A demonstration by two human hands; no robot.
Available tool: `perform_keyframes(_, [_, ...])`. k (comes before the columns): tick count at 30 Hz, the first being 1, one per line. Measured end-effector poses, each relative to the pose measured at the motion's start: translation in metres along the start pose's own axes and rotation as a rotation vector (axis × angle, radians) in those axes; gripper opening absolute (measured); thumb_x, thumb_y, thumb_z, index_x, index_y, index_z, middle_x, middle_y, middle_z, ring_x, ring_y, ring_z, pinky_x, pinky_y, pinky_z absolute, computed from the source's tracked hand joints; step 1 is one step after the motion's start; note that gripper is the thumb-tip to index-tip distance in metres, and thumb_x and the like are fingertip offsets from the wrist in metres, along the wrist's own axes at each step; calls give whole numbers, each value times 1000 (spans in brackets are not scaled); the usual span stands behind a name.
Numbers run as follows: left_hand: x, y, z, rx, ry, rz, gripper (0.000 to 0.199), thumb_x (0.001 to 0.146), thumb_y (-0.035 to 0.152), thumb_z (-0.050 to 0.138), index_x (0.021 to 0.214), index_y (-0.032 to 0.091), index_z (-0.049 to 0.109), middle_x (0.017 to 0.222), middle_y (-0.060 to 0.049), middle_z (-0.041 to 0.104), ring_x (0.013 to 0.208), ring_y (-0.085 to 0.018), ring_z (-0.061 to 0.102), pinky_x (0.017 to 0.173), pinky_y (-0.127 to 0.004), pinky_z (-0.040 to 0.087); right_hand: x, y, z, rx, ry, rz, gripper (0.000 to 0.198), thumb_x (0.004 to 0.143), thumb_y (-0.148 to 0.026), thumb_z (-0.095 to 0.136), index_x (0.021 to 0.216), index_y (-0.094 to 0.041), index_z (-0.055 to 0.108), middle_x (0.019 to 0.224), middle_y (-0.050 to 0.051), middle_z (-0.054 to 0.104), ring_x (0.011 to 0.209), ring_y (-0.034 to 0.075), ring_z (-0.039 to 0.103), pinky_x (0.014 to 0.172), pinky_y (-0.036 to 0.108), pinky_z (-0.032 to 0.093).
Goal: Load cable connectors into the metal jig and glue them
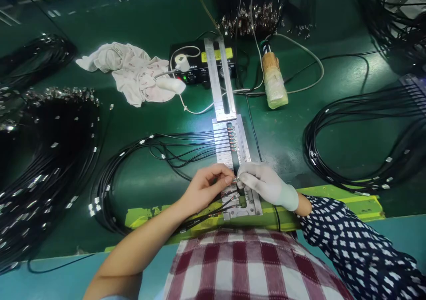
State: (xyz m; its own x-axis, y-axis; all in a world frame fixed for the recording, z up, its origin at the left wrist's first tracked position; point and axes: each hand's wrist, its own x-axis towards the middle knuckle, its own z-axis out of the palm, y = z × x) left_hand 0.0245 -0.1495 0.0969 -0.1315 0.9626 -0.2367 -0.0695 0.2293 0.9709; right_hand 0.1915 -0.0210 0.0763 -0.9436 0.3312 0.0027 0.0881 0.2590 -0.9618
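My bare left hand (213, 185) pinches the end of a black cable over a slotted metal fixture (224, 142). Fingertips of my right hand (261, 182), in a white glove, meet it there and are closed on the small metal connector (236, 180) at that cable's tip. Above my hands, several cable ends (232, 138) lie side by side in the fixture's slots. Below them, more loose cable ends (234, 200) rest across its near part. My fingers partly hide the connector and the fixture's middle.
A metal bracket (213, 78) extends from the fixture to a black control box (196, 71). A white cloth (133, 69) lies to the left, a wrapped tool handle (275, 80) to the right. Cable bundles (53, 158) cover the far left; a coil (313, 153) lies right.
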Motion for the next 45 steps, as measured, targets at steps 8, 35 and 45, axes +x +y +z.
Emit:
perform_keyframes(8, [-6, -4, 3, 120, 158, 282, 7, 85, 19, 70, 91, 16, 67, 82, -4, 66, 74, -12, 58, 70, -23, 49, -1, 2, 0, 206, 9, 93, 45, 102, -53, 43, 77, -19, 57, 72, 0, 59, 62, 12, 53, 60, 24, 44])
perform_keyframes(35, [-6, -1, 4, 96, 146, 204, 18, 84, 23, 73, 101, 18, 76, 86, -7, 72, 79, -14, 64, 73, -24, 54, -4, 5, 1, 67, 66, -109, 41, 105, -47, 40, 79, -20, 57, 75, 1, 57, 70, 15, 53, 69, 29, 42])
perform_keyframes(45, [-8, -5, 4, 108, 172, 279, 16, 83, 17, 72, 98, 19, 77, 87, -7, 72, 79, -14, 64, 72, -24, 54, -4, 5, 0, 63, 52, -83, 44, 105, -50, 40, 79, -19, 59, 74, 1, 58, 69, 15, 53, 68, 28, 42])
